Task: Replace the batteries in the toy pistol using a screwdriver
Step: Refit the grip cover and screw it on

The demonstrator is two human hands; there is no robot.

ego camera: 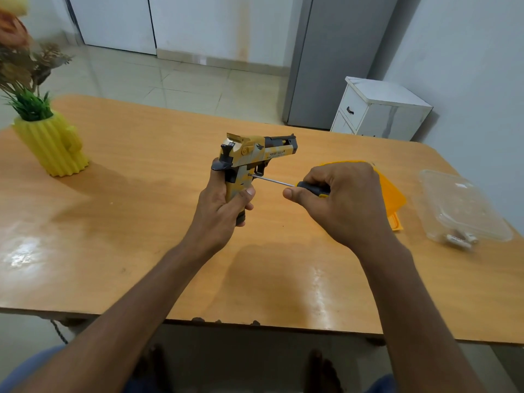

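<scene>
The left hand (219, 207) is wrapping its fingers round the grip of the toy pistol (249, 157), holding it upright above the wooden table (170, 222) with the barrel pointing away and to the right. The right hand (337, 199) is curling tight around the black and yellow handle of the screwdriver (300, 186), and the thin shaft is running left from that fist, its tip sitting on the side of the pistol just above the left hand's thumb. Right behind the right hand an orange lid (392, 194) is lying flat. Further right of it, a clear plastic container (465, 205) is holding a few batteries (460, 239). Way off left of the left hand, a yellow cactus vase (54, 146) is standing with flowers in it.
</scene>
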